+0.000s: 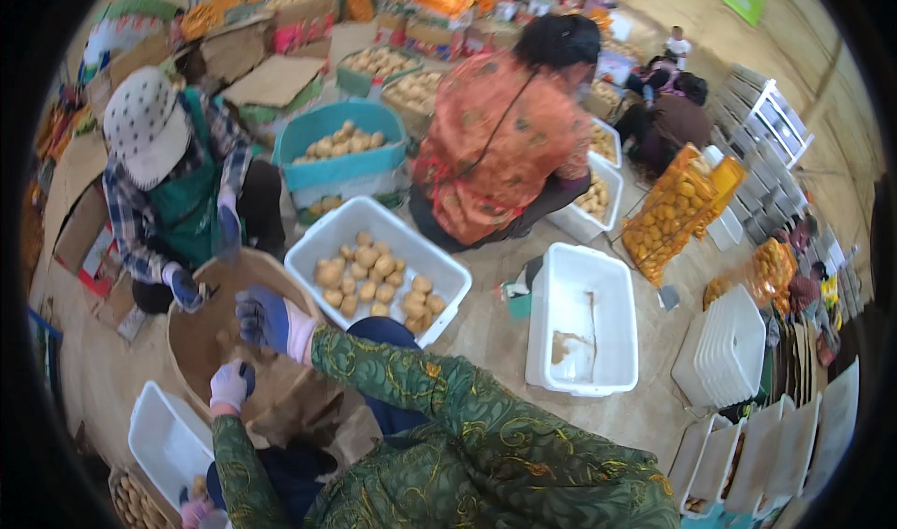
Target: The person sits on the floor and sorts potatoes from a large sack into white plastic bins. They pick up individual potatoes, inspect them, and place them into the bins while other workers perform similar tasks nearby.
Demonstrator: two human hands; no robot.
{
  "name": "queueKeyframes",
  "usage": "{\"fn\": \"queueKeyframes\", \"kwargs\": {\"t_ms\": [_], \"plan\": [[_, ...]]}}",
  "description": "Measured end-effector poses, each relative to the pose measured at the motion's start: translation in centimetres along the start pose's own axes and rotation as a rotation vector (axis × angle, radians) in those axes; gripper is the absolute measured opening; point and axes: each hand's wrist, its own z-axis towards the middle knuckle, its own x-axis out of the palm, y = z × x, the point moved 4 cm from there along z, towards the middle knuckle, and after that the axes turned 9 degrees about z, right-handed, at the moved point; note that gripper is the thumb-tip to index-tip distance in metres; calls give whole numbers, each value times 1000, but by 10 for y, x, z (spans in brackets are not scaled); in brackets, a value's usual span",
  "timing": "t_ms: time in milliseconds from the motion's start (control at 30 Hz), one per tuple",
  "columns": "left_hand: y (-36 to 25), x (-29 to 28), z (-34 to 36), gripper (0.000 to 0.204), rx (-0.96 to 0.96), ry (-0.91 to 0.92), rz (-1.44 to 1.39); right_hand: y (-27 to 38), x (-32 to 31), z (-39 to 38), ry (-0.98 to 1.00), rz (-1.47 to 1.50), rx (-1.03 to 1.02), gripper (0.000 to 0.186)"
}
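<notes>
A large brown paper sack [210,337] stands open in front of me. My right hand [268,320], in a blue and pink glove, grips its far rim. My left hand [229,386], in a pale glove, is closed on the near rim. Both my sleeves are green with a gold pattern. Across the sack a person in a white spotted cap and green apron holds the rim with a gloved hand [186,289]. Just right of the sack, a white tub [444,272] holds several potatoes.
An almost empty white tub [617,361] sits to the right, next to a stack of white tubs [733,347]. A teal tub [308,132] of potatoes and a crouching person in an orange shirt [505,141] are behind. Orange mesh bags [668,213] lie far right; another white tub [166,445] sits lower left.
</notes>
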Motion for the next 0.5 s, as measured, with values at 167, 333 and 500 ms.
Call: {"fn": "queueKeyframes", "kwargs": {"t_ms": [167,333,500], "plan": [[16,1,-12,29,-11,113,37,-14,4,-22,-77,-169,-124,29],[64,59,15,35,-108,444,62,8,32,-18,-274,-291,-61,34],[91,120,38,35,-159,576,129,20,61,-25,-341,-345,-92,37]]}}
